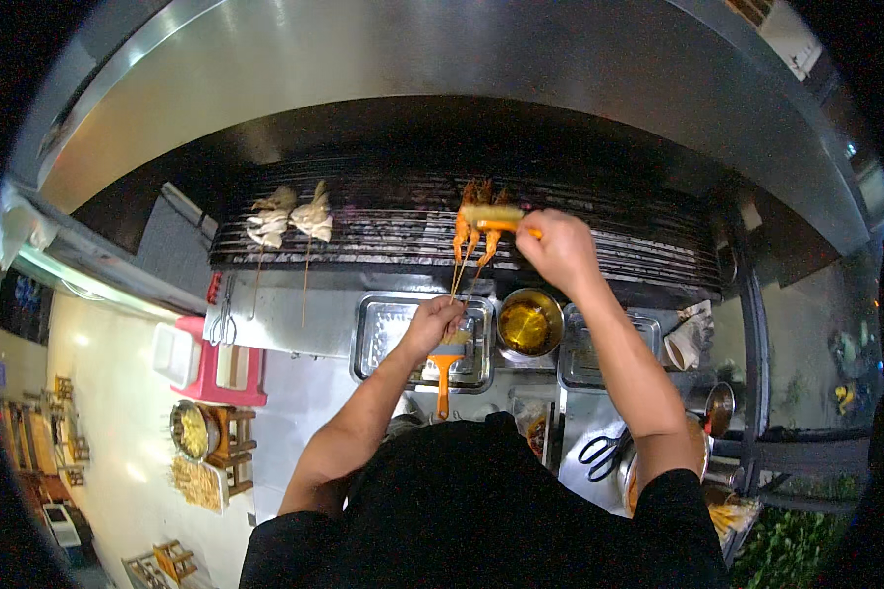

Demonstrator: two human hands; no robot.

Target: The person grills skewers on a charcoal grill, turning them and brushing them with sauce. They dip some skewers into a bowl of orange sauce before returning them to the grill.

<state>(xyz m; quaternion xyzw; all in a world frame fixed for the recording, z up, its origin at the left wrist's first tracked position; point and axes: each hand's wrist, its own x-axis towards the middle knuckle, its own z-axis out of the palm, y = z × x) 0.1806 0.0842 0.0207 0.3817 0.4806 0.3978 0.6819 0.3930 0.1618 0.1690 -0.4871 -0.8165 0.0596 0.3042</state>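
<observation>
My left hand (435, 322) pinches the lower ends of three wooden skewers over a metal tray (374, 346). Threaded on those skewers, orange-red shrimp (462, 235) lie over the grill grate (398, 228). In my right hand (556, 243) is a basting brush (499, 224) with an orange handle and pale bristles, laid across the shrimp. A second orange-handled brush (443, 368) rests on the tray below my left hand. Between the trays stands a metal pot of yellow oil (530, 327).
Two skewers of pale food (311, 221) lie on the grill's left side. Tongs or scissors (225, 327) lie at the counter's left end. Another metal tray (652, 324) sits right of the pot. Black-handled scissors (598, 456) lie lower right. A hood (442, 51) overhangs the grill.
</observation>
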